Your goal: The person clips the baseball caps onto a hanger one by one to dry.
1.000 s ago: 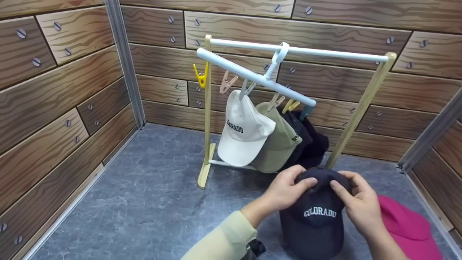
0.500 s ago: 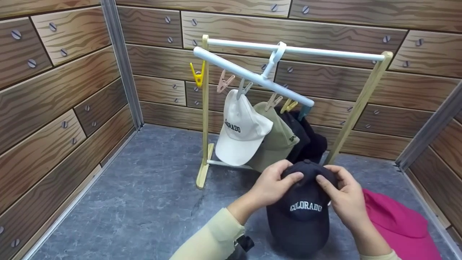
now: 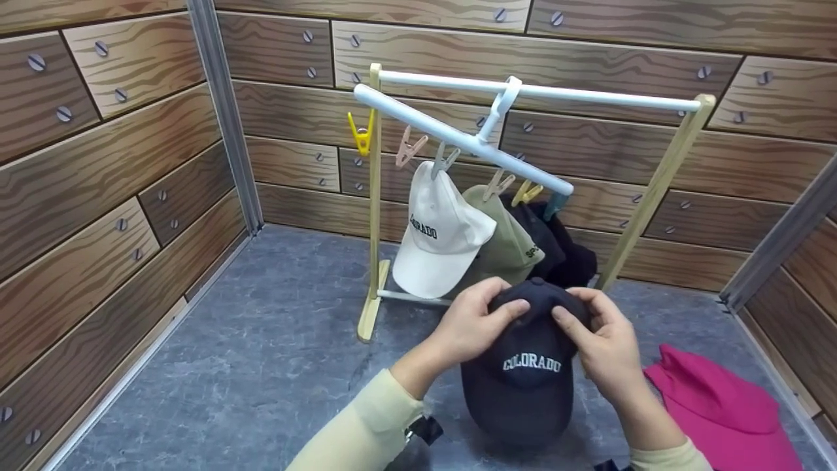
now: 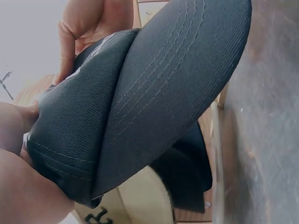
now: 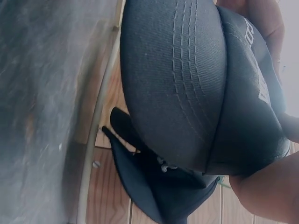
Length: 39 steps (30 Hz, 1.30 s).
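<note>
A dark navy baseball cap [image 3: 523, 392] with white COLORADO lettering hangs brim-down between my two hands, in front of the rack. My left hand [image 3: 472, 320] pinches the crown on its left side, thumb on the front. On the other side my right hand [image 3: 605, 340] pinches the crown the same way. Both wrist views show the cap's stitched brim [image 4: 177, 79] close up. Behind it, a white cap [image 3: 435, 235], an olive cap [image 3: 500, 229] and dark caps [image 3: 575, 258] hang from clothespins on a white hanger [image 3: 458, 137]. The olive cap is partly hidden.
The hanger hooks over the white rail [image 3: 608, 98] of a small wooden rack [image 3: 375, 196]. A pink clothespin [image 3: 410, 147] and a yellow clothespin [image 3: 361, 134] at the left hold nothing. A magenta cap [image 3: 726, 405] lies on the grey floor [image 3: 261, 366] at right.
Both hands have carried the navy cap left and slightly up, toward the rack. More of the magenta cap now shows. The hanging caps stay in place.
</note>
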### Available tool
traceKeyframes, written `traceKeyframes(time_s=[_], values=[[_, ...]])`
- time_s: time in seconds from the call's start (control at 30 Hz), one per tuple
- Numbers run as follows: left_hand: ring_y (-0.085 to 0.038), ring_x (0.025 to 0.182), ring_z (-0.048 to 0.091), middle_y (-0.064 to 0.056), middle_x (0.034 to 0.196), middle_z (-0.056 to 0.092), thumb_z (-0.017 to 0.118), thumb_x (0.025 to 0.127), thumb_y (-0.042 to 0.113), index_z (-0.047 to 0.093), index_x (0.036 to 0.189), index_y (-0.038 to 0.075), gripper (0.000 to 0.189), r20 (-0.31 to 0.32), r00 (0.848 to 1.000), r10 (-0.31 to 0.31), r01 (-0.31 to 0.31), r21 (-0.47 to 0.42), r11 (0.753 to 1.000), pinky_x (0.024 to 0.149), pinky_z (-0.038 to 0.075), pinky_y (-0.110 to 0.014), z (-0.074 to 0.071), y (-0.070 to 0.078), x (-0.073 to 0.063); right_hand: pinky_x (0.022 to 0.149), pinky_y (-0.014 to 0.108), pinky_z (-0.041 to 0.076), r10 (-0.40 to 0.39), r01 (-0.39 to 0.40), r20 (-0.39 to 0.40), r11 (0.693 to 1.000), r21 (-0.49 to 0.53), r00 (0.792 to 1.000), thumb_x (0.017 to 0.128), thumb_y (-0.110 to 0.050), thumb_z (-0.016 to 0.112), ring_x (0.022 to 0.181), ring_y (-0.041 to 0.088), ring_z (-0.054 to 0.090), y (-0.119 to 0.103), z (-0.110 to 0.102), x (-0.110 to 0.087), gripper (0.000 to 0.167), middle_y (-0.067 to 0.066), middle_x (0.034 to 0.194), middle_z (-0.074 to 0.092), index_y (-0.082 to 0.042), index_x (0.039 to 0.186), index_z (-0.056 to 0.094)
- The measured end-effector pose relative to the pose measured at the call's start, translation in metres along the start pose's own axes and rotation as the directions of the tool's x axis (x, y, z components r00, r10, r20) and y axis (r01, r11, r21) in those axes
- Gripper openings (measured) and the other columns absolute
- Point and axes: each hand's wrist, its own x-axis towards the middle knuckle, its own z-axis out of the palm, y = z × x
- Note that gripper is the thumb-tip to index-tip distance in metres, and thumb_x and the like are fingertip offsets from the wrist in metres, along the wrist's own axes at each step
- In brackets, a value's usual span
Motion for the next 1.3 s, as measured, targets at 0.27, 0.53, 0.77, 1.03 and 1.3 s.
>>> traceKeyframes(time_s=[0.27, 0.53, 0.77, 1.03, 1.3], values=[[-0.009, 0.091, 0.064, 0.004, 0.097, 0.070, 0.078, 0.107, 0.028, 0.074, 0.104, 0.009, 0.020, -0.020, 1.000, -0.009, 0.009, -0.004, 1.000, 0.086, 0.052, -0.028, -0.022, 0.005, -0.001, 0.080, 0.027, 0.063, -0.026, 0.025, 0.029, 0.999, 0.035, 0.999, 0.104, 0.004, 0.075, 0.098, 0.017, 0.074, -0.010, 0.019, 0.007, 0.027, 0.008, 0.110, 0.076, 0.011, 0.129, 0.065], [-0.009, 0.088, 0.065, 0.005, 0.094, 0.070, 0.079, 0.106, 0.026, 0.075, 0.103, 0.007, 0.020, -0.045, 0.999, -0.009, 0.007, -0.043, 0.999, 0.085, 0.054, -0.029, -0.038, 0.007, -0.002, 0.079, 0.028, 0.063, -0.041, 0.038, 0.053, 0.998, 0.044, 0.998, 0.104, 0.003, 0.075, 0.097, 0.019, 0.074, -0.019, 0.033, 0.014, 0.027, 0.012, 0.108, 0.075, 0.010, 0.128, 0.066], [-0.008, 0.087, 0.066, 0.006, 0.093, 0.070, 0.079, 0.106, 0.026, 0.076, 0.106, 0.005, 0.021, -0.057, 0.998, -0.015, 0.011, -0.069, 0.998, 0.083, 0.055, -0.029, -0.052, 0.010, -0.004, 0.081, 0.028, 0.063, -0.044, 0.040, 0.076, 0.998, 0.053, 0.996, 0.103, 0.004, 0.075, 0.097, 0.020, 0.074, -0.025, 0.045, 0.020, 0.026, 0.013, 0.110, 0.075, 0.009, 0.128, 0.067], [-0.010, 0.092, 0.068, -0.003, 0.102, 0.075, 0.078, 0.106, 0.023, 0.078, 0.110, 0.003, 0.020, -0.079, 0.997, -0.002, -0.002, -0.050, 0.999, 0.086, 0.055, -0.030, -0.067, 0.010, -0.004, 0.082, 0.028, 0.063, -0.062, 0.056, 0.096, 0.996, 0.065, 0.993, 0.103, 0.005, 0.075, 0.098, 0.020, 0.074, -0.030, 0.057, 0.027, 0.025, 0.013, 0.110, 0.074, 0.010, 0.127, 0.067], [-0.011, 0.090, 0.066, 0.000, 0.097, 0.072, 0.079, 0.106, 0.024, 0.077, 0.105, 0.004, 0.020, -0.088, 0.996, -0.014, 0.011, -0.036, 0.999, 0.083, 0.054, -0.030, -0.084, 0.012, -0.002, 0.082, 0.029, 0.062, -0.068, 0.058, 0.121, 0.995, 0.084, 0.990, 0.103, 0.005, 0.075, 0.098, 0.020, 0.074, -0.034, 0.070, 0.035, 0.024, 0.014, 0.110, 0.075, 0.008, 0.126, 0.068]])
